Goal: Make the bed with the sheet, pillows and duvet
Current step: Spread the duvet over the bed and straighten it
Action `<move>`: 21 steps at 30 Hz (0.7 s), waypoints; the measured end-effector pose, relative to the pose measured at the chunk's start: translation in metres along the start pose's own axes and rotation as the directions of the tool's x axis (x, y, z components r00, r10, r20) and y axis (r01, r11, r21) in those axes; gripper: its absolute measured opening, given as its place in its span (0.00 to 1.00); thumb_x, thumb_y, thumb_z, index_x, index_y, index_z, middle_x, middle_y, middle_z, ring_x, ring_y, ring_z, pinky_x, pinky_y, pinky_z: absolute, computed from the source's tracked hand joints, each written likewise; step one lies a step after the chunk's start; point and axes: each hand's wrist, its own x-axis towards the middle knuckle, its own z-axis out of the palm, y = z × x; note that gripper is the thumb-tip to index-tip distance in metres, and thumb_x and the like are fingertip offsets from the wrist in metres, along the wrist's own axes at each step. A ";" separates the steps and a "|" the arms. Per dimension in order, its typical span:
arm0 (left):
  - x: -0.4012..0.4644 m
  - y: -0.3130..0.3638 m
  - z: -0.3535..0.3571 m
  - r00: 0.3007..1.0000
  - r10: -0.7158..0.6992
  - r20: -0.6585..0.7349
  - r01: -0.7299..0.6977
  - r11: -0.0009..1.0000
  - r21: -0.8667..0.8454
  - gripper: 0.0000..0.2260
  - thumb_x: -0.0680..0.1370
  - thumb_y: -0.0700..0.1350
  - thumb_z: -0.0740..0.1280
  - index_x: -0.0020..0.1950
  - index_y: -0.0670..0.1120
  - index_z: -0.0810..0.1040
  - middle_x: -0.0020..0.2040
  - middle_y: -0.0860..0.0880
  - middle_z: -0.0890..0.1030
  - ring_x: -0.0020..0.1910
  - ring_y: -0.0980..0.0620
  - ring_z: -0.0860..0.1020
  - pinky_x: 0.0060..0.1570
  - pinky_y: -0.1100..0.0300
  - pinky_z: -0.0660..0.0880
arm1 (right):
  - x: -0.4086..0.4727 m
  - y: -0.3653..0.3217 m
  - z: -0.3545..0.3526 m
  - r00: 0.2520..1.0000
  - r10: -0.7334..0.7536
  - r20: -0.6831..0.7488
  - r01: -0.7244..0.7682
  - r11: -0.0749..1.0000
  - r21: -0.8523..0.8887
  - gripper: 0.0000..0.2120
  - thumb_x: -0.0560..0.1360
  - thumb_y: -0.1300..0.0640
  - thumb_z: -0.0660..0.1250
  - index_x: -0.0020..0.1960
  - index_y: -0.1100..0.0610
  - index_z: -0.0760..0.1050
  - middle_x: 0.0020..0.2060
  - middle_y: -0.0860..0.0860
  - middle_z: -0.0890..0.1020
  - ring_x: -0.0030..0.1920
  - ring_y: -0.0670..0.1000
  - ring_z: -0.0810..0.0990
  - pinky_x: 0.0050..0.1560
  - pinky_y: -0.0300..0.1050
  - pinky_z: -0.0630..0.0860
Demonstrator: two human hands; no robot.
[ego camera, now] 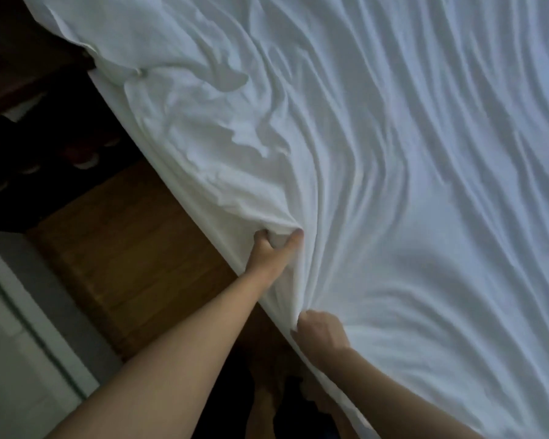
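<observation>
**Figure: Drawing the sheet along the side of the bed**

Nearest the viewer, the right hand (322,332) has its fingers curled into a gathered fold of the white, wrinkled cotton sheet (393,185) at the bed's near edge. Just beyond it, the left hand (274,248) pinches a second bunch of the same cloth between thumb and curled fingers, with the forearm stretched out over the brown wooden floor (124,255). Both hands hold only the sheet.

The sheet covers the mattress across the right and upper part of the view. Its held edge runs diagonally from lower right to upper left, and its long folds fan away from the two grips toward the far side. At the far upper left corner the cloth lies loosely heaped (133,68) beside dark furniture (29,58).

The step in hand appears to be spreading and tightening the sheet; no pillows or duvet are visible. The next move probably calls for an even pull outward along the edge, followed by tucking.
</observation>
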 end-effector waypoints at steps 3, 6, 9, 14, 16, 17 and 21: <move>0.012 0.020 -0.011 0.980 -0.185 -0.072 0.159 0.947 -0.280 0.34 0.69 0.65 0.73 0.68 0.49 0.71 0.63 0.48 0.79 0.61 0.44 0.78 0.55 0.53 0.76 | -0.016 -0.015 0.008 0.994 0.016 0.108 -0.009 0.998 -0.068 0.18 0.68 0.52 0.78 0.52 0.61 0.79 0.42 0.57 0.83 0.40 0.58 0.84 0.35 0.47 0.76; 0.023 0.031 -0.026 0.941 -0.316 -0.121 0.252 0.893 -0.373 0.33 0.67 0.63 0.76 0.66 0.48 0.75 0.58 0.46 0.81 0.52 0.45 0.81 0.32 0.59 0.75 | -0.017 -0.026 -0.003 0.981 0.141 0.136 -0.146 0.989 0.025 0.19 0.67 0.49 0.79 0.51 0.59 0.79 0.42 0.57 0.83 0.41 0.58 0.84 0.37 0.50 0.79; 0.037 0.046 -0.036 0.951 -0.306 -0.046 0.265 0.883 -0.389 0.35 0.63 0.62 0.80 0.66 0.52 0.77 0.57 0.50 0.82 0.48 0.49 0.81 0.41 0.56 0.79 | -0.018 -0.054 -0.017 0.899 0.243 0.365 -0.406 0.776 0.483 0.27 0.75 0.29 0.61 0.47 0.55 0.74 0.41 0.53 0.80 0.41 0.56 0.79 0.42 0.49 0.73; 0.066 0.081 -0.045 0.950 -0.306 0.059 0.305 0.875 -0.376 0.40 0.59 0.71 0.77 0.66 0.53 0.78 0.60 0.46 0.83 0.58 0.42 0.81 0.62 0.41 0.75 | 0.026 -0.068 -0.062 0.811 -0.031 0.584 -0.324 -0.855 0.405 0.45 0.69 0.26 0.63 0.68 0.63 0.74 0.54 0.55 0.83 0.52 0.53 0.83 0.47 0.46 0.78; 0.075 0.094 -0.046 0.943 -0.330 0.050 0.325 0.874 -0.360 0.31 0.68 0.66 0.74 0.65 0.50 0.78 0.59 0.45 0.82 0.58 0.41 0.80 0.63 0.41 0.73 | 0.050 -0.061 -0.073 0.834 0.062 0.548 0.054 -0.998 0.031 0.38 0.69 0.35 0.71 0.70 0.58 0.72 0.60 0.59 0.81 0.60 0.58 0.81 0.54 0.53 0.79; 0.078 0.098 -0.046 0.936 -0.351 0.028 0.339 0.878 -0.339 0.26 0.71 0.62 0.74 0.63 0.50 0.78 0.57 0.44 0.82 0.57 0.41 0.79 0.63 0.43 0.74 | 0.061 -0.057 -0.080 0.830 0.085 0.552 0.168 -0.981 -0.102 0.36 0.69 0.38 0.74 0.69 0.58 0.73 0.60 0.60 0.82 0.61 0.60 0.81 0.56 0.56 0.79; 0.083 0.108 -0.041 0.904 -0.428 0.010 0.418 0.877 -0.238 0.08 0.79 0.48 0.67 0.53 0.45 0.79 0.46 0.43 0.82 0.45 0.44 0.79 0.42 0.53 0.76 | 0.096 -0.059 -0.102 0.855 0.078 0.513 0.271 -0.910 -0.313 0.29 0.72 0.44 0.75 0.66 0.60 0.77 0.59 0.61 0.83 0.61 0.62 0.81 0.64 0.61 0.75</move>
